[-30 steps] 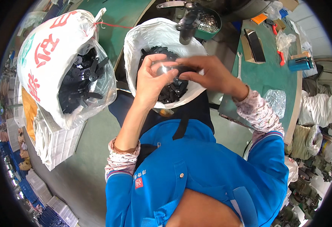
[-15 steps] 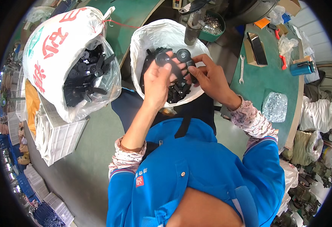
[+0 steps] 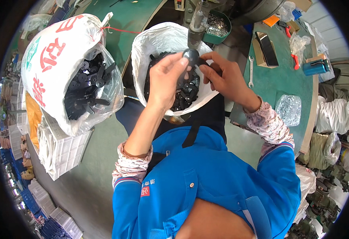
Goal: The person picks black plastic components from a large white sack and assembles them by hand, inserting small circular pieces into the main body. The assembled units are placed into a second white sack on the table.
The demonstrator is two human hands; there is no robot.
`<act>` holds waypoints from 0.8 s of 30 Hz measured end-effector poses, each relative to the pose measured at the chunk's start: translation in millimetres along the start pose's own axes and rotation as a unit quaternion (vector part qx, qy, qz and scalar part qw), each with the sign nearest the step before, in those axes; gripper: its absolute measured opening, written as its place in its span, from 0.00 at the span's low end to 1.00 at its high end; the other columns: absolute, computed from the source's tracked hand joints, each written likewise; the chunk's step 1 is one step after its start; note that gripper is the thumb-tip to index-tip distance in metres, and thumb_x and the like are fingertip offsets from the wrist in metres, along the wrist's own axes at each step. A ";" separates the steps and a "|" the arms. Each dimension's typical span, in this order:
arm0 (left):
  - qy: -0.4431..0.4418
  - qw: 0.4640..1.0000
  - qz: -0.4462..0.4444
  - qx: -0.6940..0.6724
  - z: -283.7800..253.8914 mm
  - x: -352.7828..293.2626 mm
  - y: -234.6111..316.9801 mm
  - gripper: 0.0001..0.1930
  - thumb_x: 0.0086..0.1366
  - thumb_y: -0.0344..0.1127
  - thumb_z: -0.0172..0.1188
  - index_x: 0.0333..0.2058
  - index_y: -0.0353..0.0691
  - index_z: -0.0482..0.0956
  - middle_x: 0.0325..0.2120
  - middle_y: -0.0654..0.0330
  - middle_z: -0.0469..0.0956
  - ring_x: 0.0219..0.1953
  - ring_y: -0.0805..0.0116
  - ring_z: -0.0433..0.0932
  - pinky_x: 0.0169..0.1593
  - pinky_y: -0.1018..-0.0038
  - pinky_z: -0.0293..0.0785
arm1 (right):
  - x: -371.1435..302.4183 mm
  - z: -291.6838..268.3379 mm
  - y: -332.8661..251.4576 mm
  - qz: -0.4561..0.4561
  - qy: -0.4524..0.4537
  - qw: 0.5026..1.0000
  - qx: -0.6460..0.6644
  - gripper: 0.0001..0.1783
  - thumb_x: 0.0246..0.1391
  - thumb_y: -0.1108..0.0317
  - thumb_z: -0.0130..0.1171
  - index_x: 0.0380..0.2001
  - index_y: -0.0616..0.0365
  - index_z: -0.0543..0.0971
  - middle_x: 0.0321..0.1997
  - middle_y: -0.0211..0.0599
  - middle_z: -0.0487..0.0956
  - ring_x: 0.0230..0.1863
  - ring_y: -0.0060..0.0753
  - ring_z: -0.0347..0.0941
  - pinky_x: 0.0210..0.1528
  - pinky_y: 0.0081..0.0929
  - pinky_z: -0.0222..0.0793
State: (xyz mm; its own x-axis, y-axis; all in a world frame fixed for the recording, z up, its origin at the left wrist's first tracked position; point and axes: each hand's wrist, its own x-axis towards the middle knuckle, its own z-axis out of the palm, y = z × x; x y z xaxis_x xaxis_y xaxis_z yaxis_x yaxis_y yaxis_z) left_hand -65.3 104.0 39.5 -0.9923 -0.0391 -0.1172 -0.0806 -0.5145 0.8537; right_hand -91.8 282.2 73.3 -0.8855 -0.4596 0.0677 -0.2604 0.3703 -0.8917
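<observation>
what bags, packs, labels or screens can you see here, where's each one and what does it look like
Printed sack: far left on a white crate, white with red and green marks, full of black parts.
Plain white bag: centre, under both hands, open, black parts inside.
Clear packet: right, on the green table, crinkled.
Phone: upper right, dark screen.

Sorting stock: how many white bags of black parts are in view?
2. One bag on the white crates at left; the other bag under both hands, the left hand and right hand. Others may be hidden.
</observation>
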 end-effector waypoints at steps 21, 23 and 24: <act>-0.039 0.991 0.051 0.120 55.6 125.7 98.4 0.10 0.62 0.32 0.55 0.25 0.35 0.79 0.15 0.62 0.75 0.13 0.75 0.69 0.16 0.80 0.61 | 89.8 -60.7 -29.6 0.035 0.005 0.972 0.233 0.12 0.62 0.61 0.48 0.36 0.58 0.75 0.11 0.25 0.69 0.05 0.09 0.52 0.07 0.10 0.40; -0.034 0.995 0.050 0.085 54.2 116.7 95.7 0.08 0.62 0.33 0.55 0.27 0.35 0.79 0.16 0.61 0.75 0.13 0.75 0.70 0.16 0.79 0.63 | 87.0 -62.6 -29.9 0.063 -0.027 0.975 0.210 0.13 0.60 0.59 0.51 0.34 0.58 0.75 0.14 0.26 0.71 0.08 0.11 0.58 0.09 0.11 0.47; -0.031 0.996 0.051 0.067 51.9 109.1 93.4 0.08 0.62 0.33 0.55 0.28 0.35 0.79 0.16 0.61 0.75 0.13 0.75 0.70 0.16 0.79 0.64 | 86.1 -62.1 -29.9 0.075 -0.045 0.976 0.198 0.13 0.59 0.59 0.52 0.34 0.59 0.75 0.15 0.27 0.72 0.09 0.13 0.62 0.10 0.12 0.51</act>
State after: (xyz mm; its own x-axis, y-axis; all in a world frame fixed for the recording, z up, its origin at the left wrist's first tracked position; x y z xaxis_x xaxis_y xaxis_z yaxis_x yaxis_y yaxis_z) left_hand -186.0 96.2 132.8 -0.9995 -0.0304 0.0007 0.0126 -0.3913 0.9202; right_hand -184.1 281.7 133.6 -0.8605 -0.4992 -0.1014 0.0554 0.1061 -0.9928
